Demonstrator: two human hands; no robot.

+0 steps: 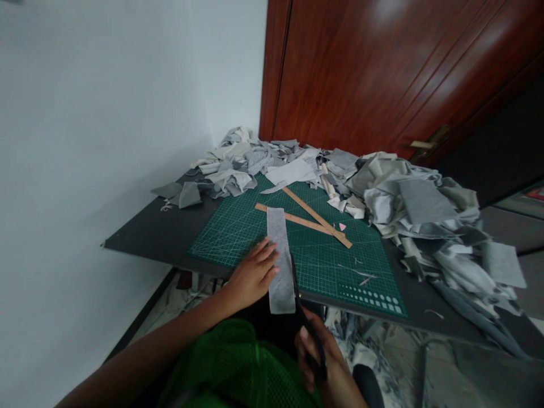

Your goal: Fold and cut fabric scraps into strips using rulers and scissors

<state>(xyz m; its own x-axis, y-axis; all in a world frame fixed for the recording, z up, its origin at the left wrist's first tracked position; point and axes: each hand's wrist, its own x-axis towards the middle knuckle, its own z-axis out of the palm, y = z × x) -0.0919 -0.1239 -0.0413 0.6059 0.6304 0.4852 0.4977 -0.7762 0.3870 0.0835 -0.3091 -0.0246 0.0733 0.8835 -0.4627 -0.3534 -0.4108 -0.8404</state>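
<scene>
A long light-grey fabric strip (279, 286) lies over the near edge of the green cutting mat (229, 232), its lower end hanging past the table edge. My left hand (255, 271) rests flat with fingers stretched out, the fingertips on the strip's left side. Black-handled scissors (317, 340) are in my right hand (325, 351), fingers wrapped round the handles. Their blades run up along the strip's right edge; whether they are between cloth layers I cannot tell. Two wooden rulers (317, 211) cross on the mat beyond the strip, whose far end overlaps one of them.
Heaps of grey and white fabric scraps (425, 204) cover the table's back and right side. A small pink triangular piece (342, 226) and thin thread trimmings (365, 276) lie on the mat. A white wall (106, 113) stands left, a brown door (340, 73) behind.
</scene>
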